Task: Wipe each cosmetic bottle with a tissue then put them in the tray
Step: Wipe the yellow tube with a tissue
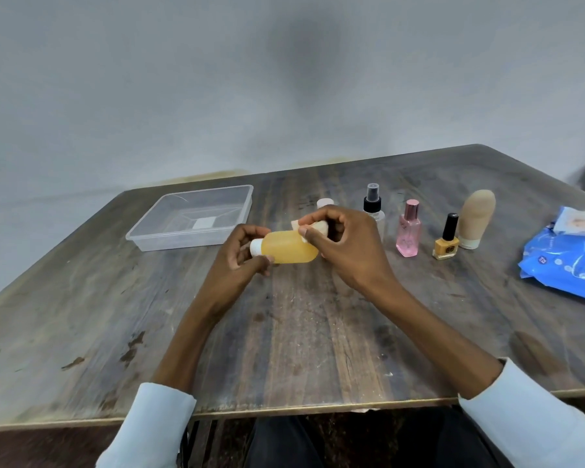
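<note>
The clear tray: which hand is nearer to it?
Left. The left hand grips the yellow bottle just right of the tray; the right hand is farther right.

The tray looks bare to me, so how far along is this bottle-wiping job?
Nothing looks finished: the clear tray holds no bottles. In hand: the left hand grips the orange bottle by its cap end while the right hand rubs a tissue on it. Left: the spray bottle, pink bottle, nail polish, beige tube and a partly hidden pink-capped bottle.
</note>
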